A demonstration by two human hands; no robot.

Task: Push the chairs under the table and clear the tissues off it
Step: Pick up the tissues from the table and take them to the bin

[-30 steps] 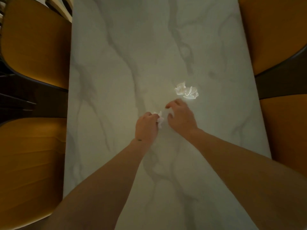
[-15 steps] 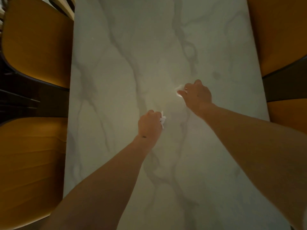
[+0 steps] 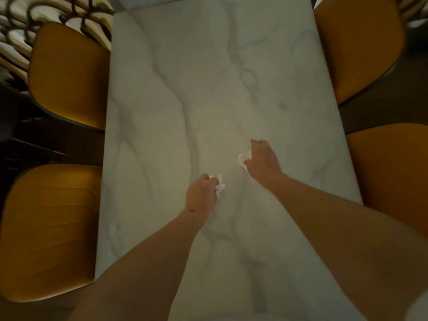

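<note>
Hands at centre frame each grip a crumpled tissue: left hand (image 3: 201, 193) on one tissue (image 3: 219, 186), right hand (image 3: 262, 158) on another tissue (image 3: 243, 159), above the marble worktop (image 3: 185, 77). Loose scraps poking past the fingers could tear or drop if either grip slackens.

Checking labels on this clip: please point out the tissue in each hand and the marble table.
Left-hand tissue (image 3: 220, 186), head view: crumpled white part showing beside the knuckles.
Right-hand tissue (image 3: 243, 159), head view: white wad under the fingers.
Marble table (image 3: 185, 77), head view: bare top.

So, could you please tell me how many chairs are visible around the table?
4: far left chair, near left chair, far right chair, near right chair. More may sit outside the frame.
</note>
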